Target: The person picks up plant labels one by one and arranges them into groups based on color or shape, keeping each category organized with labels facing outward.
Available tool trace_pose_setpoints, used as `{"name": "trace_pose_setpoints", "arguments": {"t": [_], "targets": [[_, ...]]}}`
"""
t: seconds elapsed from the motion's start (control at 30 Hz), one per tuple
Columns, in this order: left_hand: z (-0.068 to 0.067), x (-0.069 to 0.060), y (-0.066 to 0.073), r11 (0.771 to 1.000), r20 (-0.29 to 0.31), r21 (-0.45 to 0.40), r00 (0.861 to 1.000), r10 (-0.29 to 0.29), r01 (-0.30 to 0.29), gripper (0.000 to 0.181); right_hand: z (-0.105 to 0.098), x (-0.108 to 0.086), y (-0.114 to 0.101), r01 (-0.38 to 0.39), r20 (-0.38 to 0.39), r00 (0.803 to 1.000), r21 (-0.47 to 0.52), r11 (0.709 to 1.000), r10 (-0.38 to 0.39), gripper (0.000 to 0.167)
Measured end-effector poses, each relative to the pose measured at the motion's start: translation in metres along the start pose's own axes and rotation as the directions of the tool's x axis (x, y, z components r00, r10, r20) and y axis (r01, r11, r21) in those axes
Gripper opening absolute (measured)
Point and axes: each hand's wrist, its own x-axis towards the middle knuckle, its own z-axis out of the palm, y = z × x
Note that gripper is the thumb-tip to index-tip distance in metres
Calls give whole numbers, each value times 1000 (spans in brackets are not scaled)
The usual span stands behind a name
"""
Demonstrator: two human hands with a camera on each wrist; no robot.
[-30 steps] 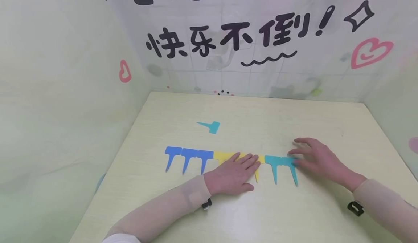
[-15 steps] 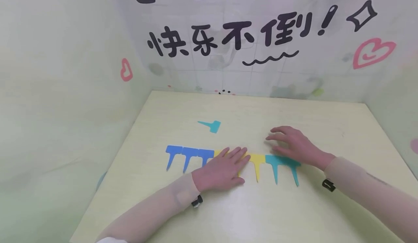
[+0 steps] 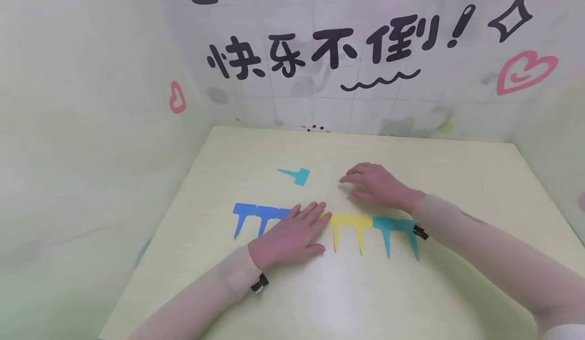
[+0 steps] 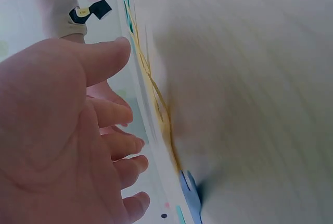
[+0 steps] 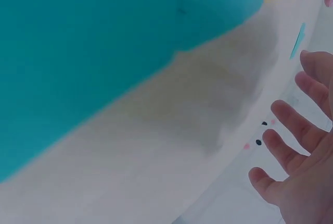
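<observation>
A row of T-shaped plant labels lies head to head across the table: blue labels (image 3: 244,209) at left, yellow labels (image 3: 351,220) in the middle, teal labels (image 3: 388,223) at right. My left hand (image 3: 292,234) lies over the join of blue and yellow with fingers extended, hiding part of both; whether it touches them is unclear. One loose teal label (image 3: 301,176) lies behind the row, its spike pointing left. Holding nothing, my right hand (image 3: 378,185) hovers behind the row, right of that loose label. In the right wrist view its fingers (image 5: 291,120) are spread, with teal labels (image 5: 104,52) close to the camera.
The pale wooden table (image 3: 320,299) meets a back wall (image 3: 274,111) covered with printed dark lettering and hearts. Side walls stand at left and right. A black wrist strap piece (image 3: 259,283) hangs under the left sleeve, another black piece (image 3: 420,232) under the right.
My right hand has left the right end of the teal labels and moved left and back toward the loose label. My left hand has slid left along the row, uncovering yellow labels.
</observation>
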Motion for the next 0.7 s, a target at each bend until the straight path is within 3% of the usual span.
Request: {"name": "trace_pose_setpoints", "arguments": {"t": [0.13,0.4,0.57,0.7], "targets": [[4,-10,-7,999,5,-16,1000,-29,29,76,2,27,-5,16,46,999,-26,1000,-14,35],[6,-26,-18,997,-3,-59,999,-45,45,75,15,77,-21,-21,94,995,-111,994,32,34],[7,-30,-24,996,-23,-79,999,-48,46,73,30,102,-33,-116,88,987,-176,978,133,32],[7,-30,-27,996,-39,-79,998,-40,37,69,39,116,-42,-187,79,976,-162,969,201,31]]}}
